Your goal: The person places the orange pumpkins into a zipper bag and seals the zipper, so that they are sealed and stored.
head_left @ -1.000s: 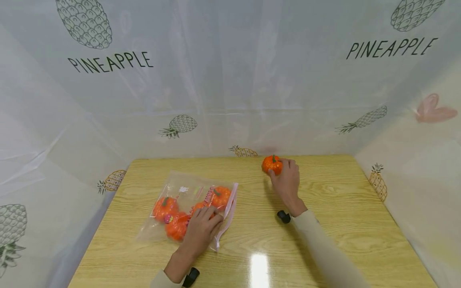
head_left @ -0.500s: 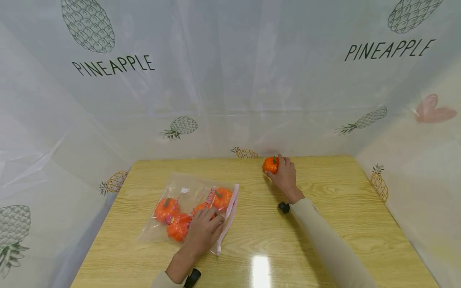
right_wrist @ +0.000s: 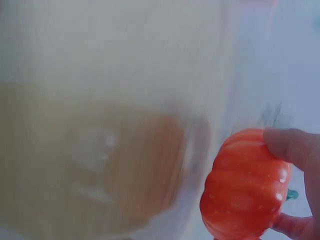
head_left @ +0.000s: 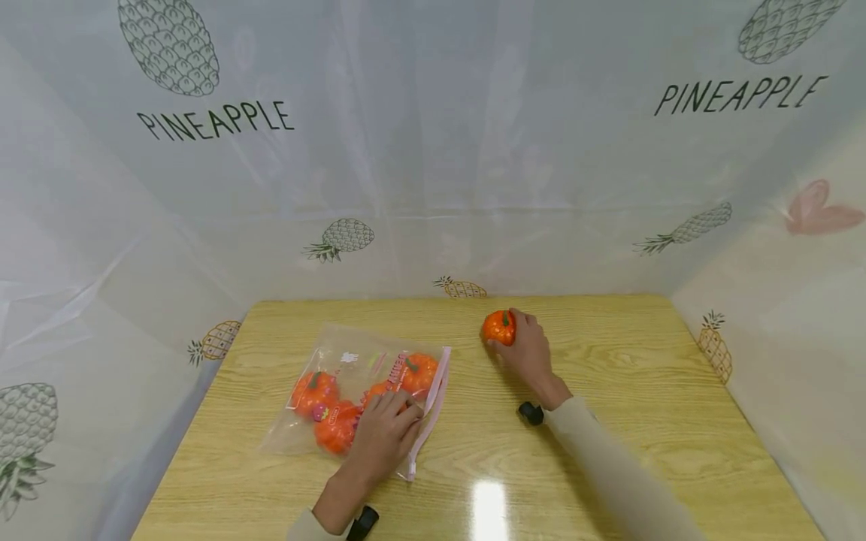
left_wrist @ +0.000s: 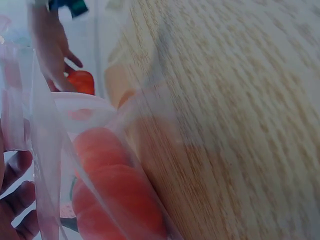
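In the head view, a clear zip bag (head_left: 358,346) with pink print lies on the table, holding several small orange pumpkins (head_left: 315,392). My left hand (head_left: 384,436) grips the bag near its pink-edged mouth, covering part of one pumpkin. The left wrist view has its curled fingers (left_wrist: 19,200) at the raised plastic edge, with pumpkins (left_wrist: 117,195) behind the film. Farther back and to the right, my right hand (head_left: 531,353) grips another orange pumpkin (head_left: 497,328) with a green stem. In the right wrist view, thumb and fingers hold this pumpkin (right_wrist: 245,185) from one side.
The wooden table (head_left: 609,421) is bordered by a whitish curtain (head_left: 433,150) printed with pineapples, at the back and both sides. Each wrist wears a black device (head_left: 531,412). Light glares off the table's front (head_left: 489,507).
My right hand has drawn the pumpkin a little nearer and to the left, away from the table's back edge. The left hand and bag have stayed almost in place.
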`<state>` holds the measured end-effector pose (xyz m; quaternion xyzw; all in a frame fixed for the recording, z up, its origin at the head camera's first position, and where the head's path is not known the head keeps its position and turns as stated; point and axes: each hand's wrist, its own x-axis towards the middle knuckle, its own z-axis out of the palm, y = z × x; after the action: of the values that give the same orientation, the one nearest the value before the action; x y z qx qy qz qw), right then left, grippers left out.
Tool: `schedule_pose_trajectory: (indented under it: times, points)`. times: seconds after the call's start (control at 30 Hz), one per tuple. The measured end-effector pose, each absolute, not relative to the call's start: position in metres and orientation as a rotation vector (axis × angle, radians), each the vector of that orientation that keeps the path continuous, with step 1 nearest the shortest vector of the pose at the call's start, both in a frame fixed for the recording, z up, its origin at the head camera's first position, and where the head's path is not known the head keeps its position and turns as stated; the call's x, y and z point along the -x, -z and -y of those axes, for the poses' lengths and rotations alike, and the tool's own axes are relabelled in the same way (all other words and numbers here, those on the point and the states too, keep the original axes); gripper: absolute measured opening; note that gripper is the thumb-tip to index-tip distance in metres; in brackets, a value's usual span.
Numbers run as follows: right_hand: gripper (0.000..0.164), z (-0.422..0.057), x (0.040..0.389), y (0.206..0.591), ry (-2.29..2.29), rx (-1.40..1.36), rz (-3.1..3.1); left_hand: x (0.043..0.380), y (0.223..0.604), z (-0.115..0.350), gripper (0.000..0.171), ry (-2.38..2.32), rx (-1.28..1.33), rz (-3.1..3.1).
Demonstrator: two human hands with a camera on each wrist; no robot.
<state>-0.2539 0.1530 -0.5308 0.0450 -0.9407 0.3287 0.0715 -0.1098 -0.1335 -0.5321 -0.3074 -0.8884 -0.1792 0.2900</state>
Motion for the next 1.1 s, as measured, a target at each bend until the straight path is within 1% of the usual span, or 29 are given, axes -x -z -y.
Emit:
schedule_pose_trajectory:
  times: [0.23, 0.3, 0.4, 0.63, 0.93, 1.1]
  points:
    - [0.081, -0.121, 0.174, 0.528, -1.240, -0.451, 2.777, 0.113, 0.528, 0.134, 0.013, 0.476, 0.835, 2.362]
    - [0.081, -0.114, 0.158, 0.529, -1.264, -0.510, 2.765, 0.114, 0.527, 0.135, 0.013, 0.478, 0.835, 2.364]
    - [0.081, -0.104, 0.144, 0.530, -1.273, -0.566, 2.767, 0.115, 0.525, 0.135, 0.013, 0.491, 0.830, 2.374]
    - [0.082, -0.082, 0.140, 0.535, -1.215, -0.634, 2.745, 0.114, 0.523, 0.133, 0.013, 0.505, 0.824, 2.404]
    - [0.075, -0.061, 0.148, 0.543, -1.095, -0.575, 2.755, 0.115, 0.525, 0.133, 0.013, 0.486, 0.848, 2.387]
    - [0.073, -0.055, 0.148, 0.546, -0.987, -0.583, 2.744, 0.115, 0.525, 0.133, 0.012, 0.516, 0.790, 2.378]
